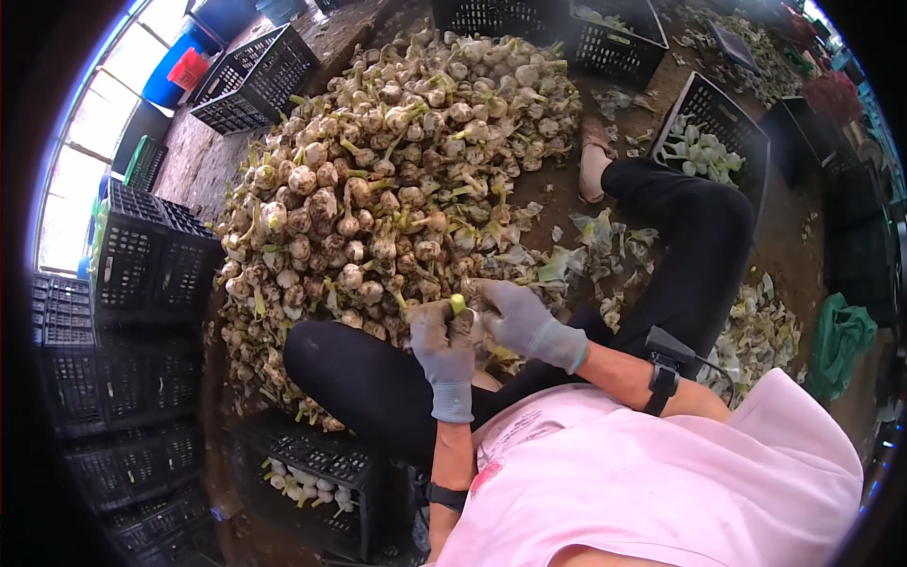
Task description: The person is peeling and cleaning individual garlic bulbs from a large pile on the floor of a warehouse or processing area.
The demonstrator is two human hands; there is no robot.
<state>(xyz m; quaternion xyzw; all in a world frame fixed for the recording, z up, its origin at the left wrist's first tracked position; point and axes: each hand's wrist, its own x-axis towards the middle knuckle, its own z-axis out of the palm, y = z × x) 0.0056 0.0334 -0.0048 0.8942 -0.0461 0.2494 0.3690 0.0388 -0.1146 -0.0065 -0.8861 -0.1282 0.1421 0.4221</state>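
Observation:
My left hand (pixel 444 348), in a grey work glove, is closed around a garlic bulb, mostly hidden by the fingers. Its cut green stem (pixel 457 303) pokes up past the thumb. Close beside it, my right hand (pixel 522 323), gloved the same way, has its fingers bent in toward the bulb; whether they grip it or something else is hidden. Both hands are above my lap, at the near edge of a big heap of soil-stained garlic bulbs (pixel 378 189).
Peeled white garlic fills part of a black crate (pixel 723 128) at the right and another crate (pixel 354 463) at the lower left. Stacked black crates (pixel 142 250) line the left side. Loose skins (pixel 590 250) litter the floor near a green bag (pixel 841 345).

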